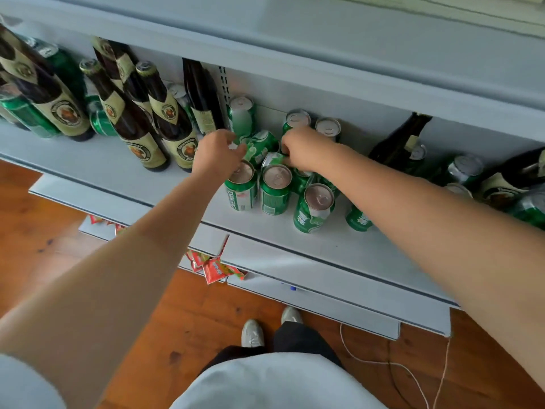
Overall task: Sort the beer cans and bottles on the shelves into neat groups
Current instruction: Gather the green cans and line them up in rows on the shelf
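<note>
Several green beer cans (274, 190) stand clustered in the middle of the grey shelf (339, 246). My left hand (219, 152) grips a green can (261, 146) at the back of the cluster. My right hand (303, 147) has its fingers curled round another green can (275, 158) beside it, which is tilted. Brown bottles with cream labels (165, 125) stand in a group at the left. A further brown bottle (395, 143) leans at the right among more cans (464, 169).
A shelf board overhangs the cans from above. On a lower shelf lie red snack packets (216, 268). Wooden floor, my shoes (252, 332) and a thin white cable (383, 364) are below. More green cans (23, 113) stand behind the bottles at far left.
</note>
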